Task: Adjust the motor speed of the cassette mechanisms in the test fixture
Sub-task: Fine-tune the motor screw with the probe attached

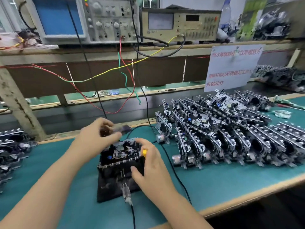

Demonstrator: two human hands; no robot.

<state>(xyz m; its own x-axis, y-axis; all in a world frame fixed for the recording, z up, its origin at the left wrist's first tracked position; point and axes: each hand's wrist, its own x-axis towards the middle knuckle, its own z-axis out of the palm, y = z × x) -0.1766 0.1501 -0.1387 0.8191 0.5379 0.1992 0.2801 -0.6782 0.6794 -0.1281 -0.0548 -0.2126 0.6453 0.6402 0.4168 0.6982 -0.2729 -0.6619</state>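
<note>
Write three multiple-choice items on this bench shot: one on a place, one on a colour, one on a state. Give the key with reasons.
1. Where does the big batch of loose cassette mechanisms lie relative to the test fixture?
A. To its right
B. Stacked on it
C. On the shelf above

2. What colour is the tool handle showing in the right hand?
A. Blue
B. Yellow
C. Red

3. What is the left hand doing?
A. Lying flat on the mat
B. Hanging off the bench edge
C. Holding a cassette in curled fingers above the fixture

Key: 1 A, the rows lean together on the green mat to the right of the fixture. 2 B, a yellow tip pokes out between the fingers. 3 C, its fingers wrap a blurred cassette over the mechanism in the fixture.
</note>
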